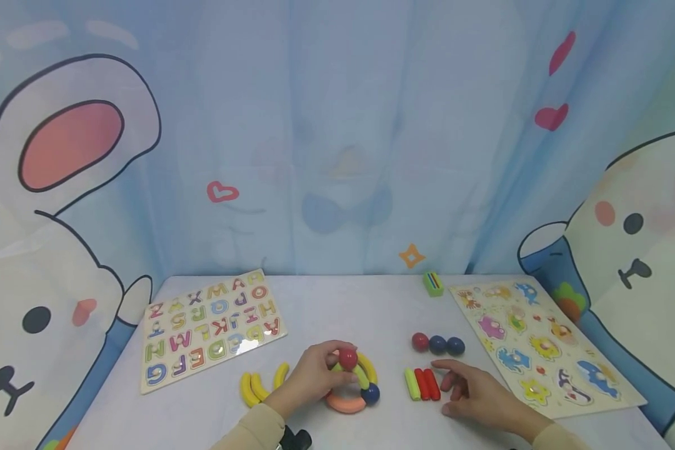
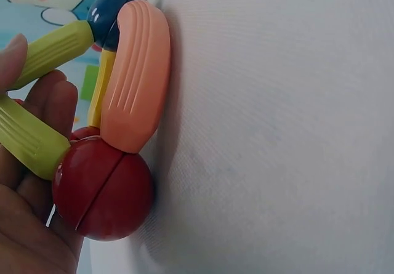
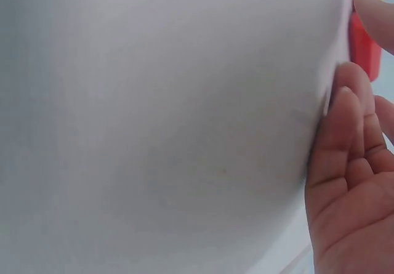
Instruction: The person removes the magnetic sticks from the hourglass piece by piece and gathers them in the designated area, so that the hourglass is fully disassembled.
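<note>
My left hand (image 1: 329,370) grips a ball-and-rod toy (image 1: 351,384) standing on the white table (image 1: 337,306). The toy has a red ball (image 1: 347,358) on top, yellow-green curved rods, a blue ball (image 1: 370,393) and a peach curved piece (image 1: 344,404) at its base. The left wrist view shows the peach piece (image 2: 135,83), a red ball (image 2: 101,191) and a green rod (image 2: 52,52) against my fingers (image 2: 46,104). My right hand (image 1: 452,381) rests flat on the table, fingers relaxed, beside a green rod (image 1: 412,384) and two red rods (image 1: 427,384). One red rod (image 3: 363,43) lies by my fingertips (image 3: 348,132).
Three loose balls, one red (image 1: 420,341) and two blue (image 1: 447,344), lie behind the rods. Yellow curved pieces (image 1: 255,387) sit left of the toy. An alphabet puzzle board (image 1: 210,328) is at the left, an animal puzzle board (image 1: 540,350) at the right, a green block (image 1: 433,283) at the back.
</note>
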`<state>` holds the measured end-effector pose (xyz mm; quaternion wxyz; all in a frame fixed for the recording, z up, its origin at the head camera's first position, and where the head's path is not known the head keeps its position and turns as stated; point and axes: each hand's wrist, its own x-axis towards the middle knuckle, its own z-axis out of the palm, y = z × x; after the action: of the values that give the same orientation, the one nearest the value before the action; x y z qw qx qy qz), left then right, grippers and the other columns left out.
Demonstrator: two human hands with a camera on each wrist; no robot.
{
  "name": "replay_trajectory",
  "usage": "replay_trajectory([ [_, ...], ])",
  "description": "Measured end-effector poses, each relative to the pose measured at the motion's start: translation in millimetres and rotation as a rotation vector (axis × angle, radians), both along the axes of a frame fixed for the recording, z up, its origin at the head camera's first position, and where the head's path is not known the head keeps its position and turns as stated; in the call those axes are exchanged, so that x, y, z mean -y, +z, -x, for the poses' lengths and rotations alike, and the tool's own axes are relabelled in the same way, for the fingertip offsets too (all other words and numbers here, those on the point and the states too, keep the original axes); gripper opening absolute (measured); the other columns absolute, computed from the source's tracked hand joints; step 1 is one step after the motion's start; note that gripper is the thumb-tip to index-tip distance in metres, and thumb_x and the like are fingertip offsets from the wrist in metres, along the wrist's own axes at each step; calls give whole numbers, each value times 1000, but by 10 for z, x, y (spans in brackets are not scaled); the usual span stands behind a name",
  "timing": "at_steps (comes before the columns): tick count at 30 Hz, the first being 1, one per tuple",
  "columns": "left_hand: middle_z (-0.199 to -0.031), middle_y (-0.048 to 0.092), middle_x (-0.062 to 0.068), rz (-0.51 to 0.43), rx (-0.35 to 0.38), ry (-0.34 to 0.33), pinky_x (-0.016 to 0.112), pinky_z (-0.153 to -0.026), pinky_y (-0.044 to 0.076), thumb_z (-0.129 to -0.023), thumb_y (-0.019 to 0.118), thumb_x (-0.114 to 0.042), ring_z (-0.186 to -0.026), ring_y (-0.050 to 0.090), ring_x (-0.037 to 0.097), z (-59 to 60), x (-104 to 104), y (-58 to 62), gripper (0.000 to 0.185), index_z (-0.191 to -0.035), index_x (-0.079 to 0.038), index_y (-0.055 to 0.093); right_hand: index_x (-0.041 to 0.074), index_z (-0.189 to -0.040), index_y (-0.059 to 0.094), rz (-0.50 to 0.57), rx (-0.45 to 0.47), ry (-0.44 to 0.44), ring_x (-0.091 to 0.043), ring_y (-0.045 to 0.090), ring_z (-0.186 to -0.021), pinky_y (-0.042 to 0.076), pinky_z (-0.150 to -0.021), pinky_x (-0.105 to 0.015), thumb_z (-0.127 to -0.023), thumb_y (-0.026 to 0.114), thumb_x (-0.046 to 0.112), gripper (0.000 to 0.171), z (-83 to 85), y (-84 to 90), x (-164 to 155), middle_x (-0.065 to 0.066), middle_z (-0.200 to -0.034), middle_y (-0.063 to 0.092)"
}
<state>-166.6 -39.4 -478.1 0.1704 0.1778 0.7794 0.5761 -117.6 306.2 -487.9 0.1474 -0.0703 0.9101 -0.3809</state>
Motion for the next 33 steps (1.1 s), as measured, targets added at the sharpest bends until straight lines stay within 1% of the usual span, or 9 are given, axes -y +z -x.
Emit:
replay_trajectory([
  [4,-111,73,-2,-7,8,-1,31,-90,53,-80,84,-14,-106,66,11,0,-3,-4,51,-128,-12,65,6,-141,51,6,-3,-24,-20,56,-83,53,-69,-23,-76,87,16,75,-26,67,-3,-2,-99,60],
  [9,-111,73,-1,-13,36,7,33,-90,54,-79,85,-16,-105,66,12,0,9,-8,51,-127,-13,66,6,-140,53,38,-62,-50,-21,58,-90,55,-73,-23,-80,83,11,67,21,204,122,-3,-105,62],
  [12,-111,73,-2,-10,50,10,33,-88,54,-79,85,-16,-104,66,12,1,20,-13,51,-127,-15,66,7,-138,54,84,-105,7,-20,61,-91,55,-74,-23,-83,81,12,62,95,307,326,-4,-106,63],
  [17,-112,72,-2,4,48,8,36,-91,53,-79,85,-17,-105,66,12,7,23,-19,52,-127,-16,66,17,-135,58,131,-148,130,-16,63,-93,55,-79,-25,-89,76,15,50,221,466,809,-4,-108,64],
  [19,-109,74,-2,-1,39,0,35,-89,53,-80,84,-16,-102,67,12,12,18,-23,51,-127,-15,66,21,-135,59,157,-151,164,-16,63,-96,55,-82,-27,-91,75,17,47,264,504,991,-3,-109,65],
  [22,-99,75,-2,-18,31,-14,29,-82,53,-81,83,-14,-92,67,10,14,11,-29,50,-127,-13,65,23,-134,60,190,-142,203,-15,63,-98,55,-83,-29,-91,75,24,45,310,525,1188,3,-110,65],
  [26,-93,75,-3,-31,27,-20,22,-73,51,-83,81,-13,-83,64,8,13,13,-31,49,-128,-12,64,24,-129,62,169,-156,231,-14,62,-99,54,-83,-29,-89,75,36,45,332,525,1320,11,-112,64],
  [29,-92,76,-3,-29,25,-20,20,-71,50,-84,80,-13,-80,63,8,14,25,-26,49,-130,-11,63,22,-128,63,134,-177,245,-14,62,-99,54,-82,-28,-88,75,40,45,336,527,1364,12,-112,63],
  [33,-84,75,-1,-21,26,-20,20,-63,46,-84,79,-10,-69,60,9,16,38,-16,51,-132,-11,61,22,-129,62,110,-184,275,-13,62,-96,54,-80,-28,-89,73,41,46,349,532,1411,14,-108,64],
])
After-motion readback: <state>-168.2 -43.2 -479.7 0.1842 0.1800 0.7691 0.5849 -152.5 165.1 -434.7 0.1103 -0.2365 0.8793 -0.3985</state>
